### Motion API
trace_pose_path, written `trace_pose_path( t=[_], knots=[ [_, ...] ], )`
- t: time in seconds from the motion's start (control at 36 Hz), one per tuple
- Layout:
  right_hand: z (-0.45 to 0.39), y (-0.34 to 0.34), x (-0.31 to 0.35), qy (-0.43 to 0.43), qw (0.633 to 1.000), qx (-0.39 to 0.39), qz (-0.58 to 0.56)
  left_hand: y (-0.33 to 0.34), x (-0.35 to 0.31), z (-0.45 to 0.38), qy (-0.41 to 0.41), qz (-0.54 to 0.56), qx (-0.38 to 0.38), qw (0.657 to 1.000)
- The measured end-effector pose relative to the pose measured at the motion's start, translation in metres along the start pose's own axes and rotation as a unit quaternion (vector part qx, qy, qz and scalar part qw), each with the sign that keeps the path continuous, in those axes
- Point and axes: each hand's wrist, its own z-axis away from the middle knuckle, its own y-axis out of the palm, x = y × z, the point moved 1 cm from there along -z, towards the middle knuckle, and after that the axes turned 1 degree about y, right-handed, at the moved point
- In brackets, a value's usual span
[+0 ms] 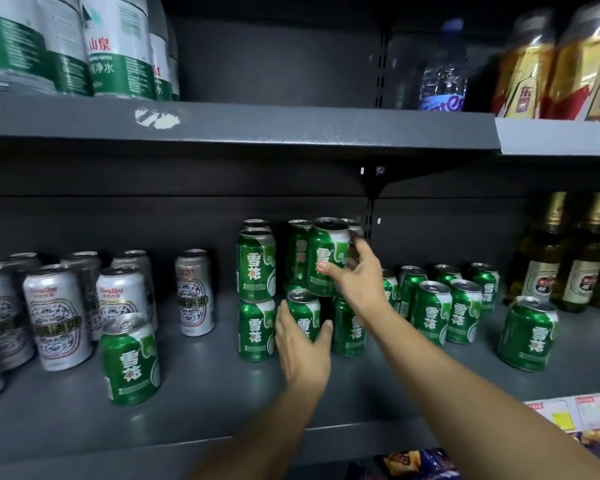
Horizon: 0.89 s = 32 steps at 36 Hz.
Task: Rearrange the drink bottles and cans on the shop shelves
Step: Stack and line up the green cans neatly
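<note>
Fingers of the right hand (pixel 355 271) curl round an upright green can (pixel 326 258) and hold it at the upper tier of a stack on the lower shelf (pixel 205 393). Fingers of the left hand (pixel 302 344) lie nearly straight against a lower can (pixel 303 317), at 6 o'clock from the held one. Judged next: the held can must seat on a lower can, long axis vertical; the right hand is nearer. Cans are green with white characters and silver tops. More green cans (pixel 444 306) stand at 3 o'clock, silver cans (pixel 59 317) at 9 o'clock.
</note>
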Motion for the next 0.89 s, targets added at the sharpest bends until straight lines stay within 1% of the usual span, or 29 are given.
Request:
trace_pose_path(
  t=[0.06, 0.22, 0.33, 0.47, 0.58, 0.67, 0.75, 0.81, 0.83, 0.89],
  knots=[
    [-0.004, 0.007, 0.0, 0.006, 1.0, 0.005, 0.021, 0.005, -0.002, -0.001, -0.023, -0.022, 0.001, 0.999],
    [-0.01, 0.016, 0.008, -0.016, 0.997, 0.063, 0.035, 0.017, 0.001, -0.012, -0.085, -0.03, -0.02, 0.996],
    [-0.016, 0.014, 0.008, -0.018, 0.994, 0.09, 0.058, 0.016, 0.002, -0.018, -0.083, -0.073, -0.065, 0.992],
    [-0.023, 0.014, -0.005, 0.0, 0.992, 0.109, 0.068, 0.017, 0.002, -0.022, -0.082, -0.095, -0.075, 0.989],
    [-0.027, 0.01, -0.009, 0.014, 0.988, 0.146, 0.054, 0.019, 0.003, -0.024, -0.075, -0.1, -0.079, 0.989],
    [-0.025, 0.01, -0.008, 0.016, 0.988, 0.146, 0.057, 0.019, 0.006, -0.027, -0.069, -0.101, -0.079, 0.989],
    [-0.023, 0.013, -0.008, 0.025, 0.988, 0.142, 0.061, 0.018, 0.014, -0.029, -0.055, -0.082, -0.066, 0.993],
    [-0.021, 0.014, -0.008, 0.026, 0.986, 0.142, 0.085, 0.011, 0.018, -0.026, -0.03, -0.057, -0.067, 0.996],
    [-0.02, 0.014, -0.008, 0.024, 0.985, 0.139, 0.095, 0.005, 0.018, -0.022, -0.003, -0.049, -0.077, 0.996],
    [-0.016, 0.014, -0.008, 0.027, 0.983, 0.136, 0.117, -0.013, 0.013, -0.015, 0.081, -0.059, -0.117, 0.988]
  ],
)
